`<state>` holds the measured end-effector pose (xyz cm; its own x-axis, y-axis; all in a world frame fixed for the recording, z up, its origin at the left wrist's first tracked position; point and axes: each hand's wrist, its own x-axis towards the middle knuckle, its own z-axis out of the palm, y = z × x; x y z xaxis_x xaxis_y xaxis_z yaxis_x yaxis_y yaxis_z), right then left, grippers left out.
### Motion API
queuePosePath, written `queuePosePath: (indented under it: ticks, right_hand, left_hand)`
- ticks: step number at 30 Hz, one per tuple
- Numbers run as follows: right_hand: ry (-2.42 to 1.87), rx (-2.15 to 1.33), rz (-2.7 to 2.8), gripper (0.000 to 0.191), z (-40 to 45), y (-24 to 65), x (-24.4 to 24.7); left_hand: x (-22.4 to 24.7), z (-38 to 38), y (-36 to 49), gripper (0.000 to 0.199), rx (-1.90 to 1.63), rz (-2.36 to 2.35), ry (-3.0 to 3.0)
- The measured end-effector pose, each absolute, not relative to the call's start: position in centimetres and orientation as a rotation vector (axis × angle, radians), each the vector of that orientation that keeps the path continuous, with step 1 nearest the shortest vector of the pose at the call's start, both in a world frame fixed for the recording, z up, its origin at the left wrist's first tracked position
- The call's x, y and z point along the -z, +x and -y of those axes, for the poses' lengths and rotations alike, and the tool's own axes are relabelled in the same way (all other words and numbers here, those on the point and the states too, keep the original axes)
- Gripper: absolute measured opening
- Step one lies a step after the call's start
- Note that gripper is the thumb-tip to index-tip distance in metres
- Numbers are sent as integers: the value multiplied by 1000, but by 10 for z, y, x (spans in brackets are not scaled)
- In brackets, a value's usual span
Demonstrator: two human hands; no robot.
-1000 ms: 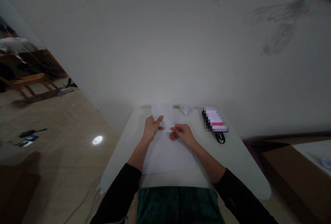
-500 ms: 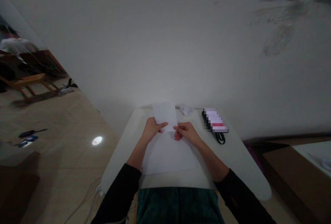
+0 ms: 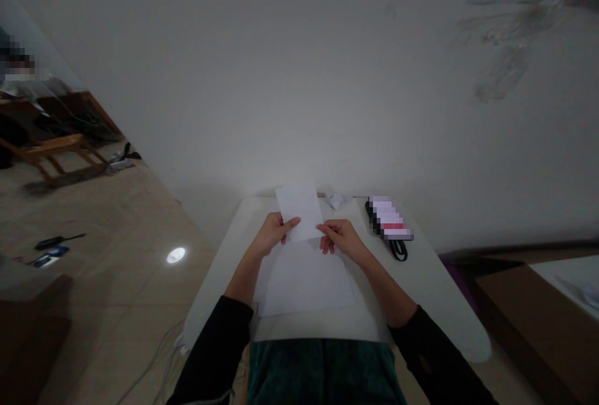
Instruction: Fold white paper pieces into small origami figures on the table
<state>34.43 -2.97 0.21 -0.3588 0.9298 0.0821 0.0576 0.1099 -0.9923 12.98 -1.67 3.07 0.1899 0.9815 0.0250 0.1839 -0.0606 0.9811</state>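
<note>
A small white rectangle of paper (image 3: 301,202) is held up between my two hands, its top end near the wall. My left hand (image 3: 272,232) pinches its left side, thumb on the face toward me. The lower right corner sits between the thumb and fingers of my right hand (image 3: 340,238), whose other fingers curl below. Beneath both hands, larger white paper (image 3: 304,286) lies flat on the white table (image 3: 210,305). Whether it is one sheet or several, I cannot tell.
Behind the hands, a crumpled white piece (image 3: 336,200) lies at the table's back edge. To the right is a blurred-out card or screen (image 3: 389,219) with a black strap (image 3: 399,249). The wall (image 3: 299,80) rises right behind the table. Cables (image 3: 161,355) run along the floor at left.
The small paper has tilted slightly, with its lower edge shifted a little to the right. My right hand has moved slightly right, and my left hand slightly left.
</note>
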Motion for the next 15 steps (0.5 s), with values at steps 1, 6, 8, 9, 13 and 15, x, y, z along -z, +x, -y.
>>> queuePosePath:
  ticks: [1, 6, 8, 9, 13, 15]
  right_hand:
    - [-976, -1391, 1572, 43, 30, 344, -3]
    - [-940, -1341, 1566, 41, 31, 343, -2]
    - [-926, -1168, 1554, 38, 31, 345, -2]
    - [-910, -1073, 1572, 39, 31, 346, -2]
    - [-786, -827, 1825, 48, 30, 351, -4]
    - [-705, -782, 1910, 42, 29, 353, -5]
  left_hand:
    - [-32, 17, 128, 44, -990, -1189, 1482]
    - [-35, 20, 125, 44, -901, -1188, 1451]
    - [-34, 20, 125, 44, -909, -1189, 1392]
    - [-34, 20, 125, 44, -909, -1185, 1361]
    - [-36, 25, 125, 44, -792, -1128, 1289]
    - [-38, 27, 125, 45, -723, -1101, 1289]
